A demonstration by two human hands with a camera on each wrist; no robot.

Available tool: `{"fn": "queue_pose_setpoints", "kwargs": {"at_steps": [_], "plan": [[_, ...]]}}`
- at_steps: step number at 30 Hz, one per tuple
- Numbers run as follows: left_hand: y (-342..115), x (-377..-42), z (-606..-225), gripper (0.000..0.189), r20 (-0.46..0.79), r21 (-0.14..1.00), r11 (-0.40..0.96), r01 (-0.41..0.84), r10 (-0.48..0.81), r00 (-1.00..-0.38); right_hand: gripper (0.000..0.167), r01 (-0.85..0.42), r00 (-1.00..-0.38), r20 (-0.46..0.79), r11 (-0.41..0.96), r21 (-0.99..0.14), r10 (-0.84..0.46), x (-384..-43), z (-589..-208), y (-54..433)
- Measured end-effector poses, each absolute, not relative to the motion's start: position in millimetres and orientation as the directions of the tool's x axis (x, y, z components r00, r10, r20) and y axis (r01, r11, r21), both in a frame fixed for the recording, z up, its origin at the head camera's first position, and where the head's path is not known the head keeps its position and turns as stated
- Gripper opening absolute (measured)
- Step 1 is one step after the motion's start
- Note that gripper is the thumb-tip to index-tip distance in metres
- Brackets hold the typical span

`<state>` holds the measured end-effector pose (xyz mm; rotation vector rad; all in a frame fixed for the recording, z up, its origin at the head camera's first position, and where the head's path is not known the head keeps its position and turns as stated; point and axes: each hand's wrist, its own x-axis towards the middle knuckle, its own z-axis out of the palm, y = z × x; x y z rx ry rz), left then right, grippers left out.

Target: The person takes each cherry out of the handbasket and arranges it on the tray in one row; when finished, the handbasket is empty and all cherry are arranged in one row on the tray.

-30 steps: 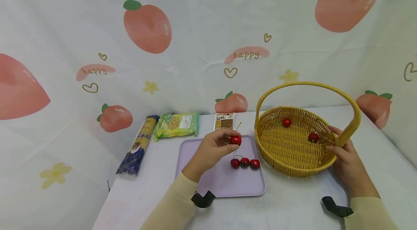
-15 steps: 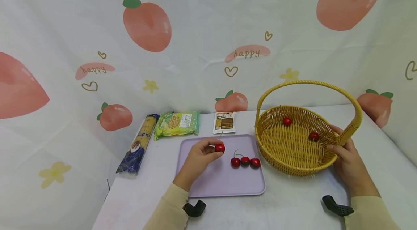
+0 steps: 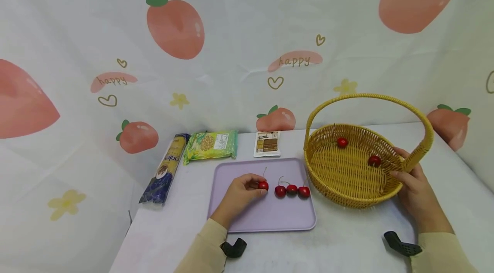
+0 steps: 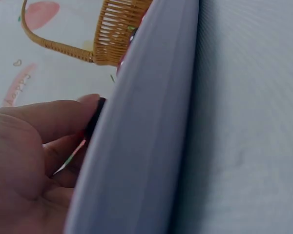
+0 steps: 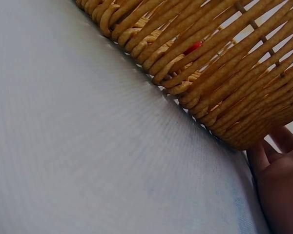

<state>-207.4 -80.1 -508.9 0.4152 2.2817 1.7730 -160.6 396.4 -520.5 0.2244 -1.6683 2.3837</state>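
My left hand pinches a red cherry between thumb and fingers, low over the lilac tray; its stem points up. Just to its right, a row of cherries with stems lies on the tray. In the left wrist view the tray's side wall covers part of the pinched cherry. My right hand grips the right rim of the yellow wicker basket, thumb inside, below the handle's end. Inside the basket are two red cherries, one at the back and one at the right.
Behind the tray lie a green-yellow packet and a small brown-and-white sachet. A long blue-and-gold pasta packet lies at the left edge of the white table. The basket's tall handle arches over it. A printed curtain hangs behind.
My left hand has moved the pinched cherry left, then down toward the tray, left of the cherry row. The sachet came into fuller view. My right hand keeps its grip on the basket.
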Motion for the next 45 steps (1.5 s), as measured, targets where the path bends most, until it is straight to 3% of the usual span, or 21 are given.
{"fn": "queue_pose_setpoints", "kwargs": {"at_steps": [13,45], "plan": [[-70.2,-202.9,-509.9,0.022,0.057,0.906,0.371,0.203,0.369,-0.928,0.061,-0.281,-0.96,0.268,-0.345,-0.896,0.085,-159.8,-519.6,398.6],[-70.3,-199.8,-511.5,0.024,0.059,0.864,0.447,0.231,0.365,-0.929,0.063,-0.259,-0.966,0.251,-0.332,-0.907,0.068,-161.7,-523.1,399.6]]}}
